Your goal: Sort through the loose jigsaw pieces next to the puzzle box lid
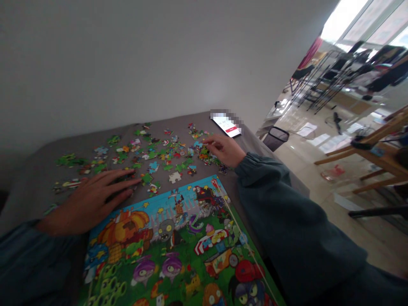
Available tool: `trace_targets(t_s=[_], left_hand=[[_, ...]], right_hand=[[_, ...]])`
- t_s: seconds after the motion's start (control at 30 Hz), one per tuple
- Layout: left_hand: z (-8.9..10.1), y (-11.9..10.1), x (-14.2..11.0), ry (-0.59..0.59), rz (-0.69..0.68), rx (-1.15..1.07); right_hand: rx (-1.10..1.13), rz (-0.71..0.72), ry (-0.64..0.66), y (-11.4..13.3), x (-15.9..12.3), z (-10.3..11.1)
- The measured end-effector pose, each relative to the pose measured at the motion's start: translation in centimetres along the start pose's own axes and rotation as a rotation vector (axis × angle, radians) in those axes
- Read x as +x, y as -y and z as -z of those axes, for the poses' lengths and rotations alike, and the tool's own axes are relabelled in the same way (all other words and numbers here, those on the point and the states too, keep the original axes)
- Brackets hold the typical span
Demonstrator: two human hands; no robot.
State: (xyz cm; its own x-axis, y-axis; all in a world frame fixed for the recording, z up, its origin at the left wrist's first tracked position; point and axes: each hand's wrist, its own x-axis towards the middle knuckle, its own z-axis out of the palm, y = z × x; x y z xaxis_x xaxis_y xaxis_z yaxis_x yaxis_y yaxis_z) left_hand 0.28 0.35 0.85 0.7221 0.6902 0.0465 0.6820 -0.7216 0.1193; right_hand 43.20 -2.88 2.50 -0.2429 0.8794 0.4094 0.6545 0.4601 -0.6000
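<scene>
My left hand [98, 199] lies palm down with its fingers stretched and spread, at the near left of the loose pieces. My right hand [225, 151] reaches over the right end of the pile, fingers loosely bent and a little apart. Its fingertips are at a light-blue puzzle piece [198, 144]; whether they touch it I cannot tell. Many loose jigsaw puzzle pieces [165, 155] are scattered in front of both hands. One lies pale side up, a whitish piece [175, 177]. Closer to me is a colourful cartoon puzzle picture [181, 246], partly under my left wrist.
A grey cloth [242, 178] covers the table, which meets a pale wall [143, 59]. A lit phone [228, 124] lies at the far right corner. Beyond the right edge are a dark mesh bin [276, 137], a wooden stool [376, 157] and cluttered floor.
</scene>
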Motion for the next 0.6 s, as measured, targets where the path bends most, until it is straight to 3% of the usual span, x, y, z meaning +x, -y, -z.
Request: trace_targets(t_s=[0.17,0.6], left_hand=[[0.1,-0.2,-0.1,0.007,-0.002,-0.004],[1.3,-2.9,-0.3,0.080,0.020,-0.059]], right_hand=[[-0.074,0.156,0.107,1.3,-0.6,-0.2],[-0.049,0.170,0.308,1.9,-1.5,-0.3]])
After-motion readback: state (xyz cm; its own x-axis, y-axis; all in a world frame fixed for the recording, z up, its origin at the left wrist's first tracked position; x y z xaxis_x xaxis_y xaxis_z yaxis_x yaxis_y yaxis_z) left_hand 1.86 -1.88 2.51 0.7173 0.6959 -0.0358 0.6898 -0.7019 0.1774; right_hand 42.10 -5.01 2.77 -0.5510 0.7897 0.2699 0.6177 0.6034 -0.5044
